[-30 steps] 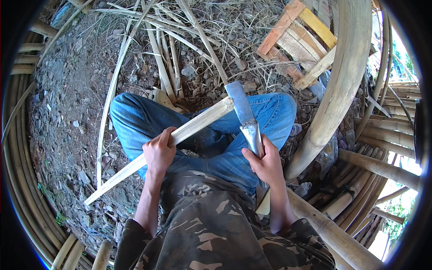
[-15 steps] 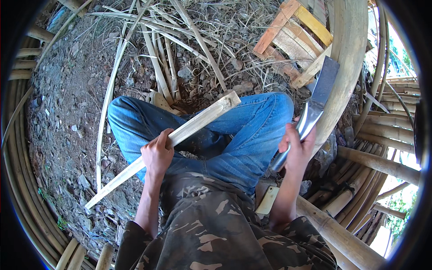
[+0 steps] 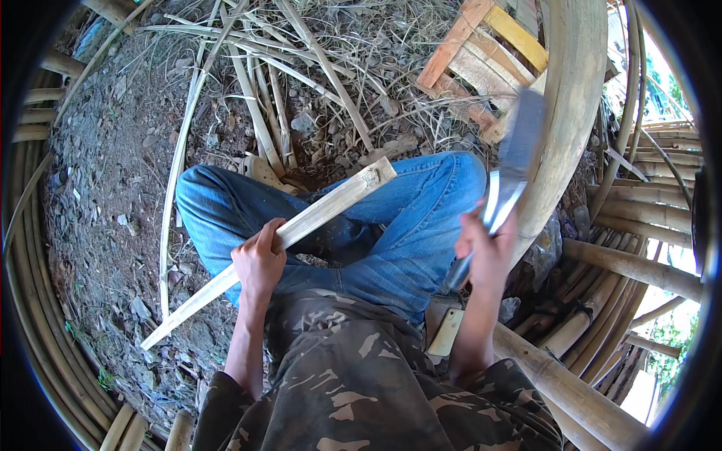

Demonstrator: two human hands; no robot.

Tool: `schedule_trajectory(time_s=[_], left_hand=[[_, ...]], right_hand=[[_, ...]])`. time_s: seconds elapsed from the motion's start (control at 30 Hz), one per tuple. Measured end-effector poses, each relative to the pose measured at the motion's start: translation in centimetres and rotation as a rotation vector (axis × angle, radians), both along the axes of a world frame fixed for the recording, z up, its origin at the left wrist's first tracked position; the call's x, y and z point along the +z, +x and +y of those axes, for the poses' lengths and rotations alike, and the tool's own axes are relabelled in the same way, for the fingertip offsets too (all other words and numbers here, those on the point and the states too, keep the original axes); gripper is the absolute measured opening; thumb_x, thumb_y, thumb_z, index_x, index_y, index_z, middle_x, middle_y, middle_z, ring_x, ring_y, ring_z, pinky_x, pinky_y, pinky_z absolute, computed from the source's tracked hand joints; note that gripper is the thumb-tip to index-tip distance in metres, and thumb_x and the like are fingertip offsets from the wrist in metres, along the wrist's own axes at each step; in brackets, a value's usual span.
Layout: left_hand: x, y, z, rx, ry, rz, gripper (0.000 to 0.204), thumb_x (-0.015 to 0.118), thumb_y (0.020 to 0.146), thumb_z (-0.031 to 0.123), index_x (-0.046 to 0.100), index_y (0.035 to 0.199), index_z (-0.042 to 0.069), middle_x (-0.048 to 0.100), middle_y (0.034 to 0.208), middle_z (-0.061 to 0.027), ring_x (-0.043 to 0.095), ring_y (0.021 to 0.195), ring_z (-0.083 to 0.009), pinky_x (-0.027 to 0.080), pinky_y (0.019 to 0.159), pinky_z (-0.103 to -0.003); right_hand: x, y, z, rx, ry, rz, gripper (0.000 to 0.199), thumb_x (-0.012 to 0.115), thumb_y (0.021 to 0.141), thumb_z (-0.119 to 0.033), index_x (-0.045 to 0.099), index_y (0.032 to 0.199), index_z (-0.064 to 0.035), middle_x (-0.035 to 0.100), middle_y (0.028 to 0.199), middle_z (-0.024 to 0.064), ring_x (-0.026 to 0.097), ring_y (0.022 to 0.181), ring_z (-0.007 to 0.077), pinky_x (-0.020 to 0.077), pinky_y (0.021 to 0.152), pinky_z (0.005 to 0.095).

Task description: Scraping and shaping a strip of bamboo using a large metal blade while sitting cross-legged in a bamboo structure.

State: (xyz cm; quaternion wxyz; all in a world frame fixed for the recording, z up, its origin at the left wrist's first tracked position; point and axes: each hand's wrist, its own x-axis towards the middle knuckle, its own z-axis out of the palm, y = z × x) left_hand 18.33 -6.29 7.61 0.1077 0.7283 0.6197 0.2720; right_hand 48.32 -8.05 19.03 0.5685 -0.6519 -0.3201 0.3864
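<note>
My left hand (image 3: 259, 259) is closed round the middle of a split bamboo strip (image 3: 323, 216). The strip slants from the ground at lower left up across my lap, its thicker end with a node lying over my legs at the right. In my right hand (image 3: 487, 244) is a machete (image 3: 520, 139), gripped by its dark handle. Its broad blade points up and away, apart from the bamboo strip and slightly blurred by motion. Blue jeans cover my crossed legs (image 3: 444, 184) below the strip.
Long bamboo strips (image 3: 252, 105) and shavings litter the ground ahead. A wooden stool-like frame (image 3: 481, 64) stands at far right, beside a thick bamboo pole (image 3: 575, 105) that curves past my right knee. A phone (image 3: 447, 332) lies by my right hip. Bamboo railings (image 3: 34, 248) surround me.
My right hand with the machete has moved slightly left, and the blade has turned more upright. My left hand and the bamboo strip have hardly moved.
</note>
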Motion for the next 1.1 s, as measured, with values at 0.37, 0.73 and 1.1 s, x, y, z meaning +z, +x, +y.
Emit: schedule_trajectory(time_s=[0.37, 0.73, 1.1], left_hand=[[-0.5, 0.0, -0.1, -0.008, -0.121, -0.022, 0.044, 0.062, 0.064, -0.002, 0.066, 0.104, 0.015, 0.068, 0.075, -0.0078, 0.066, 0.066, -0.0260, 0.052, 0.061, -0.035], [0.0, 0.0, -0.1, -0.017, 0.002, -0.035, 0.032, 0.060, 0.071, -0.003, 0.068, 0.097, 0.014, 0.067, 0.070, -0.0064, 0.065, 0.058, -0.0237, 0.051, 0.054, -0.034], [0.0, -0.2, -0.1, -0.031, -0.023, -0.033, 0.037, 0.060, 0.067, -0.003, 0.068, 0.099, 0.015, 0.065, 0.069, -0.0063, 0.064, 0.059, -0.0238, 0.051, 0.055, -0.034]], right_hand=[[0.3, 0.6, -0.4, -0.033, 0.075, 0.008, 0.029, 0.058, 0.080, 0.010, 0.046, 0.105, 0.0012, 0.050, 0.064, 0.0058, 0.044, 0.041, 0.0104, 0.0376, 0.039, 0.0265], [0.0, 0.5, -0.2, 0.076, -0.022, -0.098, 0.026, 0.066, 0.082, 0.003, 0.049, 0.102, 0.0013, 0.053, 0.067, 0.0029, 0.046, 0.043, 0.0074, 0.0346, 0.039, 0.0226], [-5.5, -2.4, -3.3, 0.443, -0.272, -0.387, 0.028, 0.069, 0.083, -0.018, 0.051, 0.095, -0.0005, 0.055, 0.058, 0.0099, 0.056, 0.049, 0.0183, 0.0415, 0.050, 0.0321]])
